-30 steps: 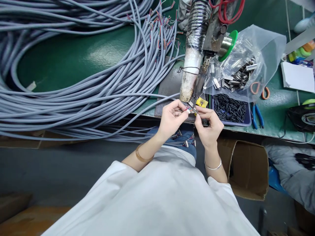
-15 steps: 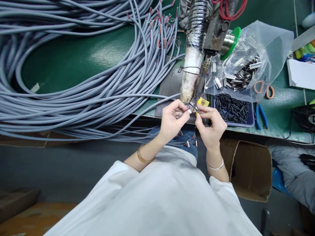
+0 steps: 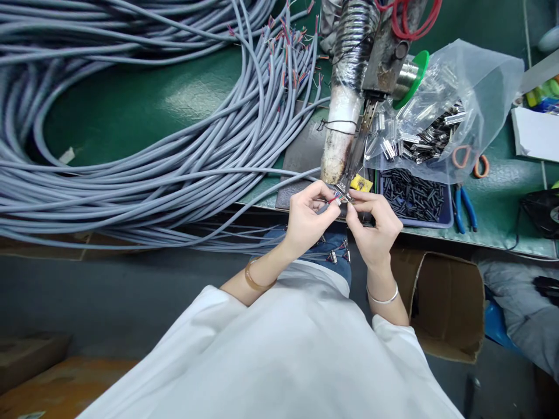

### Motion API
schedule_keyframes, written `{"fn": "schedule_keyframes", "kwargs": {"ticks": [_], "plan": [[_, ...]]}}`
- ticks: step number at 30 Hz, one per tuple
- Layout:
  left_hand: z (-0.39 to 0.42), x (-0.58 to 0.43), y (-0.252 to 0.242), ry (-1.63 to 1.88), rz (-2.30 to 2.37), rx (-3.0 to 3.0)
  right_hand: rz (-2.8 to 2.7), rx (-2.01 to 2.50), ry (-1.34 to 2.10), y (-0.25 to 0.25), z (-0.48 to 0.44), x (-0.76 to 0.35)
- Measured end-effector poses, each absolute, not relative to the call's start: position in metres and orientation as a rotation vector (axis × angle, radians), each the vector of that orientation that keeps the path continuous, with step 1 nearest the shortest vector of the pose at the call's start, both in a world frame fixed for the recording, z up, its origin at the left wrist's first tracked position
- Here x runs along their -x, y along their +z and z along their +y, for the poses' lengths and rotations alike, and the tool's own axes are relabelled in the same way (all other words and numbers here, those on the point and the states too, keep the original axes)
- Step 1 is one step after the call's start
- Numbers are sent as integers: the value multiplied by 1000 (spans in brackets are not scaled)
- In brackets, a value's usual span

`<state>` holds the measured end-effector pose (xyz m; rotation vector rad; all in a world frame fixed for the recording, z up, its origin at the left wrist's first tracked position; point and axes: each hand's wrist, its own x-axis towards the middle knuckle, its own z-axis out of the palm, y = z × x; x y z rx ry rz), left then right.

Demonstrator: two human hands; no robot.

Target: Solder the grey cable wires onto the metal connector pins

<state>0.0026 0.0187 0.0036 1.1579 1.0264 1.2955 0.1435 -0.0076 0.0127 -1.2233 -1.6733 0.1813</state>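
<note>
My left hand (image 3: 308, 216) pinches the stripped end of a grey cable (image 3: 279, 177), whose coloured wires stick out at the fingertips. My right hand (image 3: 374, 224) pinches a small metal connector (image 3: 345, 195) against those wires. Both hands meet at the bench's front edge, right under the tip of a soldering iron (image 3: 358, 145) fixed in a wrapped holder (image 3: 343, 125). A small yellow piece (image 3: 360, 184) lies just beyond the fingertips. Several loose connectors (image 3: 335, 255) rest on my lap.
A large coil of grey cables (image 3: 131, 169) fills the green bench (image 3: 131, 99) on the left. A clear bag of metal connectors (image 3: 437, 116), a blue tray of black parts (image 3: 413, 195), blue pliers (image 3: 465, 206) and orange scissors (image 3: 469, 160) lie right. A cardboard box (image 3: 445, 302) stands below.
My hands stay pinched together under the iron tip with only slight finger shifts; the view has drifted a little to the left.
</note>
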Motion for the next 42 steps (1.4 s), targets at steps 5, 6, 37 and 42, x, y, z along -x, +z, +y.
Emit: {"fn": "schedule_keyframes", "kwargs": {"ticks": [5, 6, 37, 42], "plan": [[17, -3, 8, 1323, 1054, -1214, -1666, 1241, 166, 18, -7, -142], [18, -2, 9, 1327, 1050, -1213, -1671, 1246, 163, 18, -8, -142], [14, 7, 1, 1145, 880, -937, -1682, 1290, 140, 11, -31, -149], [18, 1, 2, 1225, 916, -1031, -1693, 1271, 167, 8, -23, -146]]}}
